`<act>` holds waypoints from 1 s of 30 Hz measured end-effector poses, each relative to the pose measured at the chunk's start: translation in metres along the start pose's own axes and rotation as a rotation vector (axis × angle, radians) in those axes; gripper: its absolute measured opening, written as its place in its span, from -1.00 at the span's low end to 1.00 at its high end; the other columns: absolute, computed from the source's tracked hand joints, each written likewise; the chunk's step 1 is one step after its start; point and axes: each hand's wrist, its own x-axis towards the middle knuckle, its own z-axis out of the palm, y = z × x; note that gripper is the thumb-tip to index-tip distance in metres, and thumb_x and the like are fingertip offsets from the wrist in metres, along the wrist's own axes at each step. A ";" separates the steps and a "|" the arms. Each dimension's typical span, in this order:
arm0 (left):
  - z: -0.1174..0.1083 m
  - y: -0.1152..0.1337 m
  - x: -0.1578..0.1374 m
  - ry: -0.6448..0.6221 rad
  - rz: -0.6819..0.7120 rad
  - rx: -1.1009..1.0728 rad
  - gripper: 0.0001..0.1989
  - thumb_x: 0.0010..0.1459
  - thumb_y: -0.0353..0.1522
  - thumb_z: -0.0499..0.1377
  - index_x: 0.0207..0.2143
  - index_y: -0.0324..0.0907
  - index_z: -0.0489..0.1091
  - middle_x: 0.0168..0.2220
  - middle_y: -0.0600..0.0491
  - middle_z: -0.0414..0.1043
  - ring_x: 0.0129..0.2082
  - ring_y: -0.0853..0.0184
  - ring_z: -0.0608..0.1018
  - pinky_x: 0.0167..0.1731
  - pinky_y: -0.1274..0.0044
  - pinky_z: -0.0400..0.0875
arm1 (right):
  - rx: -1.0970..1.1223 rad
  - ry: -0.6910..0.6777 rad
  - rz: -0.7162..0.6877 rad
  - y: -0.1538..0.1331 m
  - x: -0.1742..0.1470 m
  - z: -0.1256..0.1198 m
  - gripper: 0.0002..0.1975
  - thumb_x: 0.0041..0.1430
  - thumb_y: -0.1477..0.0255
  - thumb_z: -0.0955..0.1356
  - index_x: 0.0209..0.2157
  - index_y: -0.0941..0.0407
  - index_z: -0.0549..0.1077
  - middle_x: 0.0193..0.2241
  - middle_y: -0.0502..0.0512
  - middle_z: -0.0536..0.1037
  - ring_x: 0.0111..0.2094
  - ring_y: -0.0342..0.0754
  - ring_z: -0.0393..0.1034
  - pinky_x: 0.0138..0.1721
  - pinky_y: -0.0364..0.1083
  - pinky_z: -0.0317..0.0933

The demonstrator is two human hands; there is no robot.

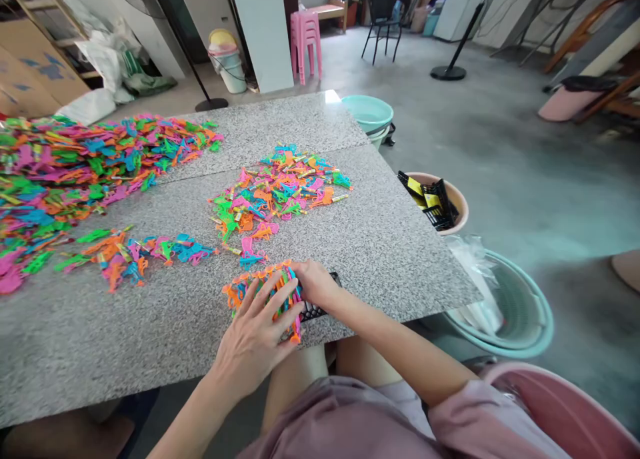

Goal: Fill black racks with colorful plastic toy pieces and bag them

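Observation:
A black plastic rack [314, 311] lies at the table's near edge, with rows of small bright plastic toys [260, 272] standing packed across its left part. My left hand [257, 329] rests over these toys, its fingers spread and lying on them. At the right end of the rows, my right hand [314, 282] is closed, its fingers curled down against the toys. Its fingertips are hidden, so what they hold cannot be made out. Just beyond the rack is a loose pile of similar toys [280, 189] in pink, orange, green and blue.
A larger heap of toys [95, 156] covers the table's far left, with a smaller cluster [145, 252] nearer. Beside the speckled table [395, 246] stand a basin holding black racks [459, 212], a green basket with plastic bags [543, 319] and a pink tub [560, 386].

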 end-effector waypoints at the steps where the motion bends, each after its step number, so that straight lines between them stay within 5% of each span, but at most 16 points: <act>1: 0.000 0.000 0.001 -0.001 0.015 -0.009 -0.69 0.20 -0.29 0.22 0.01 -0.08 0.45 0.24 -0.03 0.31 0.30 0.06 0.24 0.31 0.09 0.00 | -0.005 -0.009 0.000 -0.001 0.001 0.001 -0.74 0.09 0.56 0.31 -0.17 0.12 0.50 -0.31 0.13 0.60 -0.25 0.04 0.49 -0.27 -0.11 0.22; 6: -0.004 -0.003 0.005 -0.088 0.015 -0.031 -0.74 0.19 -0.33 0.20 -0.05 -0.10 0.46 0.19 0.07 0.39 0.28 0.15 0.28 0.32 0.22 0.07 | 0.072 -0.034 -0.124 0.031 0.012 -0.011 -0.75 0.07 0.58 0.37 -0.17 0.12 0.48 -0.23 0.07 0.57 -0.24 -0.06 0.46 -0.22 -0.17 0.24; 11: -0.003 -0.007 0.005 -0.125 0.061 0.035 -0.76 0.15 -0.37 0.18 -0.10 -0.10 0.47 0.18 0.04 0.39 0.29 0.09 0.26 0.22 0.15 0.27 | -0.348 0.251 0.281 0.096 0.057 -0.077 -0.58 0.18 0.69 0.22 0.06 0.19 0.34 0.07 0.36 0.41 0.03 0.08 0.35 -0.03 -0.04 0.26; 16: -0.001 -0.006 0.006 -0.145 0.066 0.063 -0.72 0.12 -0.41 0.19 -0.08 -0.09 0.46 0.19 0.04 0.38 0.29 0.04 0.27 0.14 0.07 0.35 | -0.366 0.193 0.247 0.117 0.087 -0.105 -0.56 0.08 0.76 0.27 0.02 0.25 0.31 -0.10 0.44 0.50 0.00 0.15 0.39 -0.04 0.01 0.26; 20: -0.003 -0.001 0.006 -0.155 -0.019 -0.034 -0.71 0.11 -0.44 0.20 -0.08 -0.11 0.47 0.21 0.04 0.35 0.32 0.07 0.20 0.24 0.08 0.22 | -0.210 0.187 0.238 0.104 0.051 -0.082 -0.51 0.12 0.68 0.27 0.09 0.20 0.17 -0.17 0.27 0.55 -0.16 0.03 0.48 -0.13 -0.07 0.29; 26: -0.005 0.000 0.008 -0.187 -0.043 -0.127 -0.75 0.16 -0.43 0.20 -0.08 -0.17 0.47 0.23 -0.02 0.32 0.35 0.05 0.13 0.28 0.05 0.10 | 0.678 0.243 0.248 0.037 -0.061 0.008 -0.54 -0.01 0.50 0.36 -0.09 0.08 0.10 -0.40 -0.03 0.54 -0.44 -0.09 0.47 -0.42 -0.16 0.32; 30: -0.006 0.001 0.008 -0.189 -0.063 -0.154 -0.77 0.17 -0.41 0.20 -0.10 -0.17 0.48 0.24 -0.02 0.31 0.36 0.04 0.10 0.29 0.04 0.07 | 0.733 0.274 0.306 0.006 -0.085 0.044 -0.47 -0.01 0.50 0.36 -0.01 0.06 0.09 -0.42 -0.04 0.54 -0.46 -0.08 0.49 -0.45 -0.16 0.32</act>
